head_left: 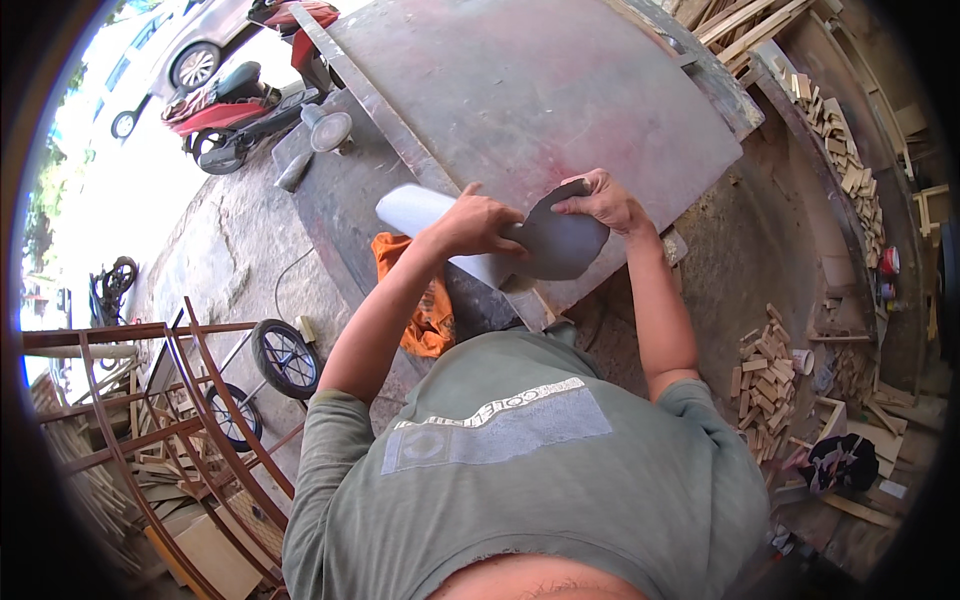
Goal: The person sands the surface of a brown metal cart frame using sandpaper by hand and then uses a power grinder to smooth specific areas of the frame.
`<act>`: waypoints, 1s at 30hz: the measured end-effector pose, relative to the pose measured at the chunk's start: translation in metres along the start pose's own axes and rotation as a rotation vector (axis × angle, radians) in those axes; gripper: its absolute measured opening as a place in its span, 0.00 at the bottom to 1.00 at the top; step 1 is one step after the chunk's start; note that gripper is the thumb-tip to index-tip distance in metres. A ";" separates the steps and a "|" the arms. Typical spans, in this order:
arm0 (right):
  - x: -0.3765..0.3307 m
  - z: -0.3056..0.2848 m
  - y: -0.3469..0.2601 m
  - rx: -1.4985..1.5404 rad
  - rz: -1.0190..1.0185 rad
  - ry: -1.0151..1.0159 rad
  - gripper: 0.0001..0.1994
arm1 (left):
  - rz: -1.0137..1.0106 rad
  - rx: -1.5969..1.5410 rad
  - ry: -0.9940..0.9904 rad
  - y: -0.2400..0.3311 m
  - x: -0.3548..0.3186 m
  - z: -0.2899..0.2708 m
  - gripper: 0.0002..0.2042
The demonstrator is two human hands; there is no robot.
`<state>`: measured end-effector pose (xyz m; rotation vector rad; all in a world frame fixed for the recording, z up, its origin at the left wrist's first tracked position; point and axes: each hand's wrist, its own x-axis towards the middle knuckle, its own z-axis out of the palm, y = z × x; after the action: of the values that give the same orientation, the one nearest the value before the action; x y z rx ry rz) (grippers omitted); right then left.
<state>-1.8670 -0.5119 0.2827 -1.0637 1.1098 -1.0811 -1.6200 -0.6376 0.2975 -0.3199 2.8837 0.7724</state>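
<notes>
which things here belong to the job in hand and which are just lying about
Job in hand:
partly rolled grey sheet, held by the left hand and right hand
wide, red-stained grey tabletop, apparently the work surface

Seemingly lying about:
crumpled orange fabric
heap of pale wooden blocks
red-and-black motor scooter

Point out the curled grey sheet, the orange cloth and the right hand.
Curled grey sheet point(568, 246): head view, its right curve.
Orange cloth point(430, 320): head view, its lower folds.
Right hand point(608, 203): head view, middle of the hand.
</notes>
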 end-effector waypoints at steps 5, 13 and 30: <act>0.005 0.017 -0.018 -0.192 -0.116 0.093 0.16 | -0.086 -0.413 -0.210 0.001 0.004 -0.022 0.22; 0.029 0.051 -0.075 -1.347 -0.105 -0.390 0.19 | 0.046 -0.185 -0.376 0.015 0.025 -0.052 0.26; -0.018 0.048 -0.110 -1.220 -0.682 -0.125 0.07 | -0.156 -0.710 -0.211 -0.044 -0.008 -0.070 0.20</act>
<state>-1.8344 -0.5058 0.3990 -2.5672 1.3413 -0.7374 -1.6072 -0.7084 0.3380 -0.4878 2.2634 1.6589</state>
